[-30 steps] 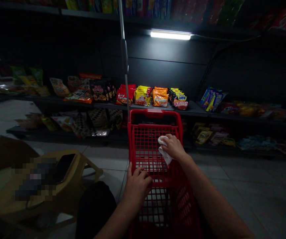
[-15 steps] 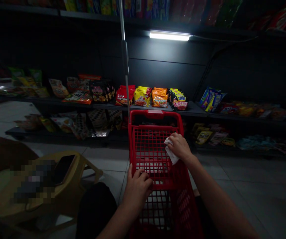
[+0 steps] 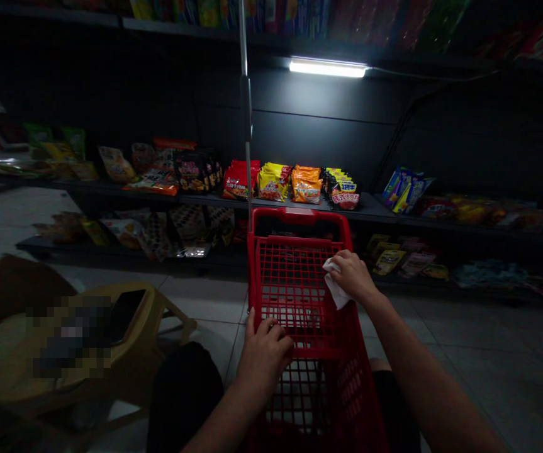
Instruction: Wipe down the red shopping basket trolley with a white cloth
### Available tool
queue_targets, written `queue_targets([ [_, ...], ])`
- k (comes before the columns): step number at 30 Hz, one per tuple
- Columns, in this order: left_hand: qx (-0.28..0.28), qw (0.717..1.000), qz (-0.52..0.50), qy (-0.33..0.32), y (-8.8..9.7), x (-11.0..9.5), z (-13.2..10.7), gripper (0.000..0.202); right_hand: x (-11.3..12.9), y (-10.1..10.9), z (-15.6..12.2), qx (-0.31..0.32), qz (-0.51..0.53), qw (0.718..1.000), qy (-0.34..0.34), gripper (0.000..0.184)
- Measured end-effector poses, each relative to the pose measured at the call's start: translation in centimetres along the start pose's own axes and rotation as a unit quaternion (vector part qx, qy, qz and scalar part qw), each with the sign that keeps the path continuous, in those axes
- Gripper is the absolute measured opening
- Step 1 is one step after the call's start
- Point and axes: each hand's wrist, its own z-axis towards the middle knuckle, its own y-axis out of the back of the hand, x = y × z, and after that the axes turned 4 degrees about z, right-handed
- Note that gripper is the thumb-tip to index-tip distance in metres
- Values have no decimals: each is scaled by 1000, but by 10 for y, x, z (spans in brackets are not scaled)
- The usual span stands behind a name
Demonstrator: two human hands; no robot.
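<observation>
A red plastic shopping basket (image 3: 299, 217) with wire-mesh walls stands upright between my knees. My right hand (image 3: 353, 277) presses a crumpled white cloth (image 3: 336, 286) against the mesh at the basket's far right. My left hand (image 3: 264, 355) sits lower, its fingers curled over the basket's near top edge. The basket's inside holds nothing that I can make out in this dim light.
Low dark shelves (image 3: 299, 207) of snack and noodle packets run behind the basket. A thin metal pole (image 3: 243, 94) rises at its left corner. On the left, a yellow plastic chair (image 3: 158, 308) holds a phone (image 3: 127, 314) and a pixelated object. The floor is pale tile.
My right hand and the white cloth have slid rightward across the mesh. My left hand stays on the basket.
</observation>
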Motion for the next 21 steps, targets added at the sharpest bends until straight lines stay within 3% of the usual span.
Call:
queue_targets([
  [9, 1, 1000, 1, 4, 1, 0, 1, 13, 2, -2, -7, -4, -38, 999, -7, 23],
  [12, 5, 1000, -5, 1, 1, 0, -1, 15, -3, -3, -7, -38, -25, 998, -41, 22],
  [16, 5, 1000, 1, 2, 1, 0, -1, 14, -8, -4, -13, -57, -51, 997, -26, 23],
  [21, 6, 1000, -8, 3, 2, 0, 0, 13, 1, -4, -20, -40, 10, 998, -54, 20],
])
